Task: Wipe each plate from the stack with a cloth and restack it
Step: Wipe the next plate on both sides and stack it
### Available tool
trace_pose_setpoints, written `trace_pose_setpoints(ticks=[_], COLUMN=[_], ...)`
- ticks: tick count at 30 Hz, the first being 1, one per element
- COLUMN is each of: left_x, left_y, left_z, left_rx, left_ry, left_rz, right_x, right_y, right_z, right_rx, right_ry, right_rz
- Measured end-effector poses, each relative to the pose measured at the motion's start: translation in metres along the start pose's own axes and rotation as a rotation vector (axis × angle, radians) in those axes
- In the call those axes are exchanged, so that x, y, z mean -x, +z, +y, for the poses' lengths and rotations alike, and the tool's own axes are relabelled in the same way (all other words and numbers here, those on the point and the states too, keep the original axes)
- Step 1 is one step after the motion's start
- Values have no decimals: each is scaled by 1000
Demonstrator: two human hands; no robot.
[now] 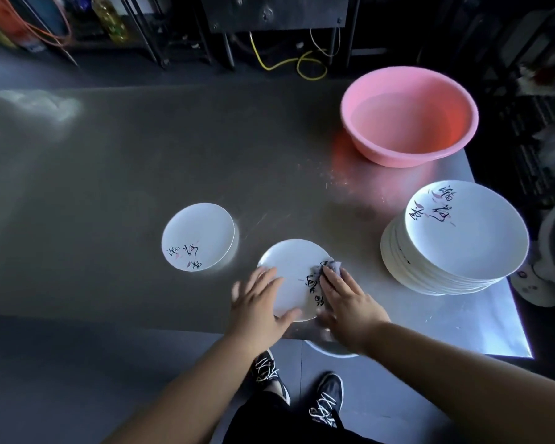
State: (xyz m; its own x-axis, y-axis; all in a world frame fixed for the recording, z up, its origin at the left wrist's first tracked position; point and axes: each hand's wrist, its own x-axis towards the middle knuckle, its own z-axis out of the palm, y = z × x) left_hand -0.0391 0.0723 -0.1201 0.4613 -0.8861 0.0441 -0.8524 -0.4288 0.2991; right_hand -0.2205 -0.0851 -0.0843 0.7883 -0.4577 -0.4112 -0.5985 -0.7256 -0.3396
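The plate (293,277) being wiped lies flat on the steel table (125,155), close to its near edge and directly in front of the person. The right hand (346,299) lies flat on its right half, fingers fairly straight and pressing a small grey cloth (329,267) against the painted lettering; only a corner of the cloth shows past the fingertips. The left hand (258,304) rests spread on the plate's left rim, fingers splayed and blurred, thumb lying across the near rim, most likely to stop the plate sliding or spinning under the wiping pressure.

To the left, apart from it, sits a low pile of plates (197,237); I judge this to be the wiped pile, kept on the opposite side so clean and unwiped do not mix. To the right, near the table's right edge, stands the tall stack (455,238), within reach of the cloth hand. With so many there, the task looks barely begun.

Beyond the stack, a pink basin (409,116) sits at the far right of the table. Nothing lies between the wiped plate and either pile. A pale round rim shows just below the table edge under the right wrist; what it is I cannot tell
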Motion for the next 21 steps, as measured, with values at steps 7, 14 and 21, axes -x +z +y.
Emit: trace_pose_setpoints(ticks=[7, 14, 21], left_x=[3, 9, 0], left_y=[15, 16, 20], left_z=[-21, -13, 2], left_rx=[1, 4, -25], left_ry=[96, 105, 72], left_rz=[9, 68, 43], right_x=[-28, -11, -30], right_y=[-1, 20, 23], right_z=[2, -6, 3], right_rx=[-75, -57, -47], right_ry=[103, 74, 100], right_rz=[90, 81, 120])
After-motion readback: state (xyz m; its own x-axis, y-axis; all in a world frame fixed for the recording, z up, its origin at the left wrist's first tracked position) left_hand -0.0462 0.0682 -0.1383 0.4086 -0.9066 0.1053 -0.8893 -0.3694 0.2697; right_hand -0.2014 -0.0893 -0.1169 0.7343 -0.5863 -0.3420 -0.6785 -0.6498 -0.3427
